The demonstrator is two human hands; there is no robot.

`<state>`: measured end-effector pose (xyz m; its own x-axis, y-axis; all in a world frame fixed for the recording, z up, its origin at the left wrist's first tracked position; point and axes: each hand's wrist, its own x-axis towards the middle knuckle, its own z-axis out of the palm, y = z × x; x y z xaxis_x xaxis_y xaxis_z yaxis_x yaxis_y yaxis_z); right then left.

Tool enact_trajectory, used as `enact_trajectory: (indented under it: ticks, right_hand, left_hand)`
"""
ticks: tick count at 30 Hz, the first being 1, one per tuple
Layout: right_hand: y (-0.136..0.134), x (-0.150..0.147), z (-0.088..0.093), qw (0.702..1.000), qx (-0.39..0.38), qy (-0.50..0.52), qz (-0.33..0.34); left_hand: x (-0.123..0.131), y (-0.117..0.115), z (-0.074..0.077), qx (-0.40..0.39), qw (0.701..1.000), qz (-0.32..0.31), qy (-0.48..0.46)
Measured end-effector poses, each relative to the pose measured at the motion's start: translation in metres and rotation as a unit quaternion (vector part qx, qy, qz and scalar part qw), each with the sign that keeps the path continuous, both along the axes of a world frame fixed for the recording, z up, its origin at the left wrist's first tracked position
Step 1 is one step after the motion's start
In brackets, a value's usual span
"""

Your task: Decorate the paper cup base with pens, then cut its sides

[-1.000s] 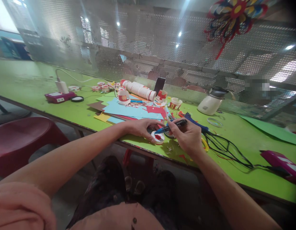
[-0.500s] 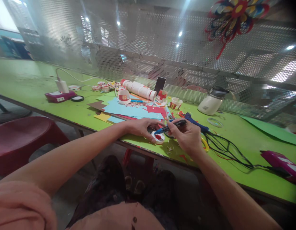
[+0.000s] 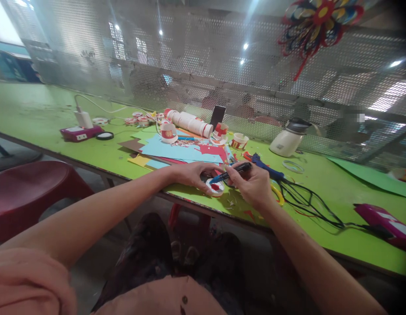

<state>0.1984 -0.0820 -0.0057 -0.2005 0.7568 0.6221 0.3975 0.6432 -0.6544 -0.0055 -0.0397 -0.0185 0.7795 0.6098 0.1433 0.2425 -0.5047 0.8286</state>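
Note:
My left hand grips the rim of a small round white piece, which looks like a cut-off paper cup bottom, at the table's front edge. A red patch lies on its face. Closed around a blue marker with a black end, my right hand slants the marker down to the left. The marker's tip is at the white face; whether it touches, I cannot tell. Behind my hands lie stacked sheets of coloured paper. A blue glue gun rests just beyond my right hand.
On the green table stand a row of nested paper cups, a phone, cut cups and a white jug. Purple power strips and black cable lie at the sides. A red stool stands left.
The whole view has shifted slightly to the left. Both hands keep their hold, and the marker stays over the white piece with little visible movement.

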Motion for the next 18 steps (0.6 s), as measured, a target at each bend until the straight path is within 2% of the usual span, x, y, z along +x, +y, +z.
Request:
enact_trajectory:
  ticks: [5, 12, 18]
  right_hand:
    - [-0.0019, -0.0003, 0.0006, 1.000, -0.007, 0.018, -0.001]
    - [-0.0031, 0.0000, 0.0044, 0.991, 0.015, 0.108, -0.071]
    - [-0.0049, -0.0013, 0.0036, 0.997, -0.011, 0.072, -0.039]
  left_hand:
    - [0.0003, -0.0001, -0.0003, -0.009, 1.000, 0.001, -0.008]
    - [-0.0012, 0.0008, -0.0002, 0.013, 0.999, 0.034, 0.027]
    - [-0.0014, 0.0003, 0.0012, 0.025, 0.999, 0.014, 0.017]
